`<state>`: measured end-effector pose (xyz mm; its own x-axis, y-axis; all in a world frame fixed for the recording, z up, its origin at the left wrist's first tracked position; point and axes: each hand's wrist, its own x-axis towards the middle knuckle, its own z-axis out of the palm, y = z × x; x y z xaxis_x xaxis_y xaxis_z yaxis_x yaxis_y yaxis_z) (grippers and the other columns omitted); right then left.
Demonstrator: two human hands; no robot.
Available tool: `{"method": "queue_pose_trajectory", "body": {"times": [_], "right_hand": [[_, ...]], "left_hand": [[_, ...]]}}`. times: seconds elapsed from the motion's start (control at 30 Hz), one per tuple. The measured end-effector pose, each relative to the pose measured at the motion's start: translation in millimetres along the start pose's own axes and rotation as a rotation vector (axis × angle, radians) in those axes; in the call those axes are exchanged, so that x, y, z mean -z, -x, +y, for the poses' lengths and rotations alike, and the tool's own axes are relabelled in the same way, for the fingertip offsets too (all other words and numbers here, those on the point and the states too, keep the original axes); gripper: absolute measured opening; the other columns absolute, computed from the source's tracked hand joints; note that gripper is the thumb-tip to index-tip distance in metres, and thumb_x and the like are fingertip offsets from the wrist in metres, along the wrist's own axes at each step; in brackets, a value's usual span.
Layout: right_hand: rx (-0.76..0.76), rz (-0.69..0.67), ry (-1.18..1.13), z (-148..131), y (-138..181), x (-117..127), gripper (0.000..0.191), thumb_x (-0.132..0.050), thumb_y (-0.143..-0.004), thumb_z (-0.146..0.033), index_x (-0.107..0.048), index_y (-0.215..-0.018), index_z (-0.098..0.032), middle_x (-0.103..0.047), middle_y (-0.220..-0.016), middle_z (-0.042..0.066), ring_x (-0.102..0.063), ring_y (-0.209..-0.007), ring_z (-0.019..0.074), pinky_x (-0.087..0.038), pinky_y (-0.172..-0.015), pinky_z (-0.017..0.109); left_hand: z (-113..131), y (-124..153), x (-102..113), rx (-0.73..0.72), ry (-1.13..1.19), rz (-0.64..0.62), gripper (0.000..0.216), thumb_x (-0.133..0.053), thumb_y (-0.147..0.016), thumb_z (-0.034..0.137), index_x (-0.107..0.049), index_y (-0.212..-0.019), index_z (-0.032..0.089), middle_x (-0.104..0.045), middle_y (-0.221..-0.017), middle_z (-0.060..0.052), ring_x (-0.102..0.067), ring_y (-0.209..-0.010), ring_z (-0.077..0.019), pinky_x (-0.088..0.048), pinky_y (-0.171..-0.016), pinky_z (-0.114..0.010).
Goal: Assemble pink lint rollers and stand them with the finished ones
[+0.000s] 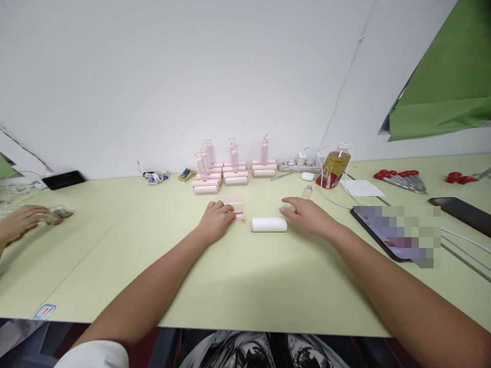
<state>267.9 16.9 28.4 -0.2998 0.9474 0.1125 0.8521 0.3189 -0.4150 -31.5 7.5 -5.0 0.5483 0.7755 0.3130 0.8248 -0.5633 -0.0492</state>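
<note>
white paper-like roll (269,225) lies on its side on the pale table (215,286), running left to right. our right hand (307,213) is beside its right end, thumb and forefinger spread, gripping nothing; we cannot tell whether the thumb brushes it. just past the roll's other end is the pink case (239,216), with a clear flap (235,203) at its back. the fingers of our left hand (215,220) curl over the case's left part; whether they pinch or only rest there, we cannot tell.

for clean handling, we would steady the case low, by its pink wall, since the flap looks thin and might bend under a careless finger. the roll looks round and could turn if nudged, so we do best to take it by its ends, keep it level and spare the white face our fingertips. a small clear piece (307,192) is just behind our right hand, so we should mind our knuckles there.
</note>
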Motion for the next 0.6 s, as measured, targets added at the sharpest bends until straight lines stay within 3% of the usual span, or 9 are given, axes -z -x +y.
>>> {"method": "queue_pose_trajectory", "body": {"times": [0.1, 0.17, 0.33, 0.47, 0.6], "right_hand": [[0.076, -0.137, -0.043, -6, 8, -2, 0.053, -0.055, -0.084, -0.051, -0.059, -0.126, -0.018, -0.070, -0.108, 0.012, -0.065, -0.089, 0.0284, -0.048, -0.073, 0.035], [0.134, -0.220, -0.067, -10, 12, -5, 0.044, -0.062, -0.079, -0.045, -0.063, -0.117, -0.023, -0.070, -0.101, 0.008, -0.065, -0.083, 0.0255, -0.046, -0.065, 0.031], [0.224, -0.249, -0.115, -20, 17, -11, 0.029, -0.059, -0.078, -0.029, -0.064, -0.106, -0.023, -0.069, -0.100, 0.005, -0.063, -0.082, 0.0224, -0.043, -0.064, 0.028], [0.286, -0.227, -0.191, -28, 19, -17, 0.031, -0.059, -0.079, -0.028, -0.062, -0.110, -0.022, -0.068, -0.101, 0.006, -0.061, -0.082, 0.0215, -0.043, -0.067, 0.029], [0.320, -0.216, -0.273, -30, 20, -20, 0.033, -0.059, -0.080, -0.028, -0.059, -0.112, -0.021, -0.067, -0.101, 0.005, -0.060, -0.080, 0.0198, -0.044, -0.068, 0.029]], "left_hand": [[-2, 1, -2, 0.011, -0.004, 0.006, 0.030, -0.041, -0.096, 0.023, -0.071, -0.098, 0.026, -0.065, -0.112, -0.008, -0.050, -0.096, -0.0243, -0.033, -0.079, -0.040], [-3, 1, -3, 0.020, -0.010, 0.019, 0.030, -0.041, -0.096, 0.024, -0.070, -0.101, 0.027, -0.063, -0.116, -0.007, -0.050, -0.098, -0.0245, -0.033, -0.081, -0.040], [4, 2, 1, 0.069, 0.035, 0.088, 0.028, -0.044, -0.095, 0.028, -0.067, -0.109, 0.024, -0.060, -0.121, -0.009, -0.050, -0.103, -0.0261, -0.036, -0.084, -0.041], [18, 9, 14, 0.100, 0.309, 0.148, 0.031, -0.042, -0.094, 0.026, -0.063, -0.116, 0.021, -0.065, -0.110, -0.008, -0.056, -0.099, -0.0218, -0.042, -0.086, -0.037], [26, 17, 26, 0.116, 0.664, 0.078, 0.043, -0.048, -0.088, 0.027, -0.055, -0.130, 0.022, -0.066, -0.116, -0.007, -0.061, -0.088, -0.0169, -0.049, -0.074, -0.029]]}}
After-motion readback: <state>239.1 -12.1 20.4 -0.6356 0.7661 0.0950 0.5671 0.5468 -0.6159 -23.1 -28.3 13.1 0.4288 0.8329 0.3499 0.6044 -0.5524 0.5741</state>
